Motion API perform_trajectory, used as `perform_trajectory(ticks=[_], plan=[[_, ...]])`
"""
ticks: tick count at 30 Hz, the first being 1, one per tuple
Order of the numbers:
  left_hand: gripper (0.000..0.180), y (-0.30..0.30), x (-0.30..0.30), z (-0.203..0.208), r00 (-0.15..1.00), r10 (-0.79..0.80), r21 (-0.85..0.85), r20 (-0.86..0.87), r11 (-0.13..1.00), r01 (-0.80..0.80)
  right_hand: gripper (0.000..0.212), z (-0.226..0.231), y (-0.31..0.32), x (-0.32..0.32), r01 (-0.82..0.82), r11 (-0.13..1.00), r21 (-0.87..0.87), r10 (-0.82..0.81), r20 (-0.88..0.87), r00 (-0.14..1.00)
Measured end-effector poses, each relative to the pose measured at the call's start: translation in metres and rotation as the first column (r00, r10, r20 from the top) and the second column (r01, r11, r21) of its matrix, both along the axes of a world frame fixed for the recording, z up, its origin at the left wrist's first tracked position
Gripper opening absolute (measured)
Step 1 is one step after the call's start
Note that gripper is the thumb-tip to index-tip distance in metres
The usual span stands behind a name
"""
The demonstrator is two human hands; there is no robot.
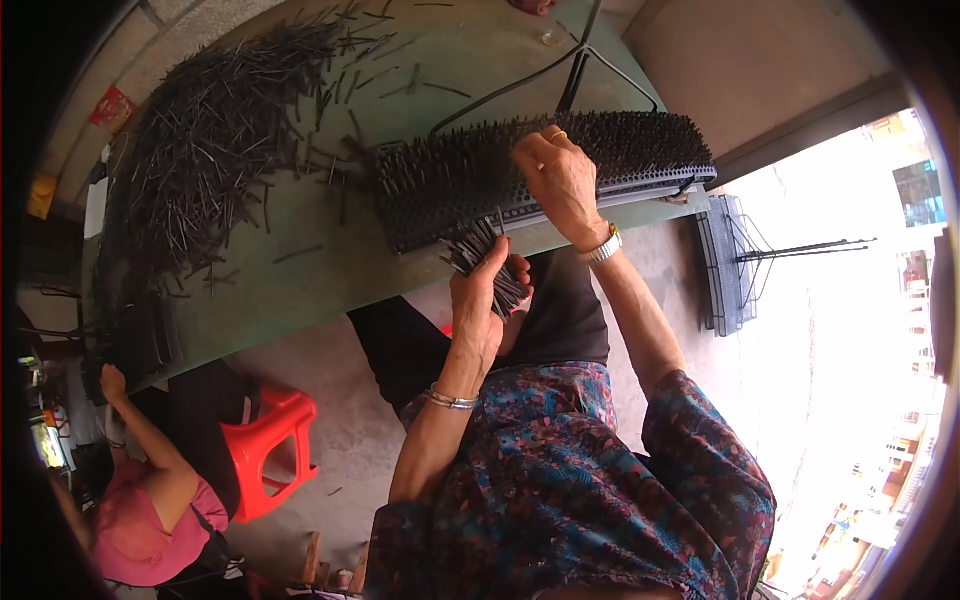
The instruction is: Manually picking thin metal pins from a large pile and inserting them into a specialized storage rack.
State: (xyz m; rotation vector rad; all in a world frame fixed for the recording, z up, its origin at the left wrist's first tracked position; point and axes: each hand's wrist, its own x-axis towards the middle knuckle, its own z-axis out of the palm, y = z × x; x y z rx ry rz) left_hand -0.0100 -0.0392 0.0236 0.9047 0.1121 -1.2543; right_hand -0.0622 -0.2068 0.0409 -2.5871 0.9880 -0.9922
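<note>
Left hand (487,296): closed around a bundle of black pins (482,255)
Right hand (560,180): fingers curled, pressing on the pin-filled black rack (640,150)
Counter (290,290): green, loose pins (210,150) heaped

The right hand (560,180) covers part of the black spiked panel (450,185), and its fingertips are lost among the spikes. The left hand (485,295) hides the lower ends of the bundle of black sticks (480,250). At the far left, the counter (300,270) edge darkens beyond reading. A co-worker's hand (112,382) there grips something indistinct.
</note>
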Motion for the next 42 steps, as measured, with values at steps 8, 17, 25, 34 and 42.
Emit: perform_trajectory(ticks=[8, 17, 25, 34, 42], plan=[[0.021, 0.003, 0.001, 0.002, 1.000, -0.013, 0.000, -0.003, 1.000, 0.013, 0.008, 0.000, 0.008, -0.004, 0.035, 0.996, -0.077, -0.028, 0.089, 0.996], [0.019, 0.004, 0.004, 0.002, 1.000, -0.010, -0.012, -0.006, 1.000, 0.010, 0.013, -0.002, 0.018, -0.010, 0.053, 0.993, -0.103, -0.047, 0.060, 0.997], [0.019, 0.004, 0.005, 0.007, 0.997, -0.040, 0.006, 0.063, 0.999, 0.040, 0.023, 0.021, 0.040, -0.030, -0.168, 0.846, 0.505, 0.147, 0.081, 0.986], [0.022, 0.002, 0.000, 0.008, 0.982, -0.097, -0.033, 0.162, 0.994, 0.104, 0.016, 0.036, 0.041, -0.040, -0.213, 0.548, 0.809, 0.275, 0.066, 0.959], [0.028, -0.004, 0.010, -0.005, 0.998, -0.030, 0.030, 0.060, 0.999, 0.028, 0.008, 0.042, 0.033, -0.048, -0.222, 0.683, 0.696, -0.001, 0.305, 0.952]])
